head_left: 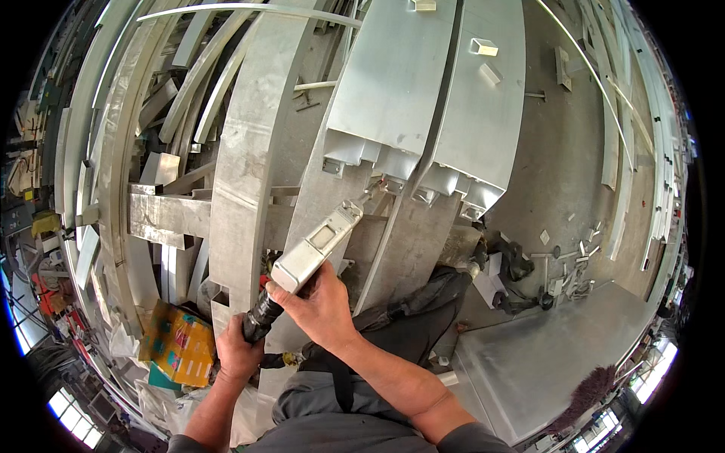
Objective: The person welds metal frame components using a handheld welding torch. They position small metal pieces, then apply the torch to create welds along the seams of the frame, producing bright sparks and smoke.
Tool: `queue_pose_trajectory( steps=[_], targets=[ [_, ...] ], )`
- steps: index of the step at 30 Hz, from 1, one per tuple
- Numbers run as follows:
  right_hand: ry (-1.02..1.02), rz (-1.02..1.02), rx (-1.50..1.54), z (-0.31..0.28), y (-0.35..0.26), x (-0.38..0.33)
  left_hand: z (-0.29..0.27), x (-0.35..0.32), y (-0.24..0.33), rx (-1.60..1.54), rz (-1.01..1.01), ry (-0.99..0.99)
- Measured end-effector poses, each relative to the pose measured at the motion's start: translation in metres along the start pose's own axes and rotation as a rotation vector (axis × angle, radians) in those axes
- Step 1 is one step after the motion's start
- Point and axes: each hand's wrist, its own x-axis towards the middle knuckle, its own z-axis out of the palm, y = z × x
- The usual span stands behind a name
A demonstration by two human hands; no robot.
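Both my hands hold a silver, boxy welding gun [321, 241] with a black grip. My left hand [240, 349] is closed around the lower end of the black grip. Farther up, my right hand [321, 306] wraps the rear of the silver body, its thumb lying over the grip. The gun points up and to the right. Its thin nozzle reaches a small metal bracket [391, 183] at the near end of a wide silver panel [393, 83]; I cannot tell whether they touch. A second silver panel [483, 113] lies alongside, with small brackets [427, 196] under its end.
Flat metal beams [245, 151] support the panels and run away from me. Offcuts and long bars lie to the left. A yellow-orange carton [181, 347] stands at lower left. Right of me are a metal sheet [544, 355], a dark cloth [515, 272] and scattered scraps [570, 283].
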Motion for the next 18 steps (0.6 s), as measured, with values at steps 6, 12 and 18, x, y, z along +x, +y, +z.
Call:
queue_pose_trajectory(
  steps=[6,12,18],
  targets=[
    [-0.019,0.054,0.217,0.004,0.001,-0.009,0.0,-0.006,-0.006,-0.031,0.03,0.01],
    [0.013,0.01,0.128,-0.006,0.011,0.003,0.007,0.004,0.0,0.031,0.03,0.01],
    [-0.014,0.072,0.121,-0.006,0.01,0.002,0.005,0.003,0.003,0.0,0.029,0.007]
  ],
)
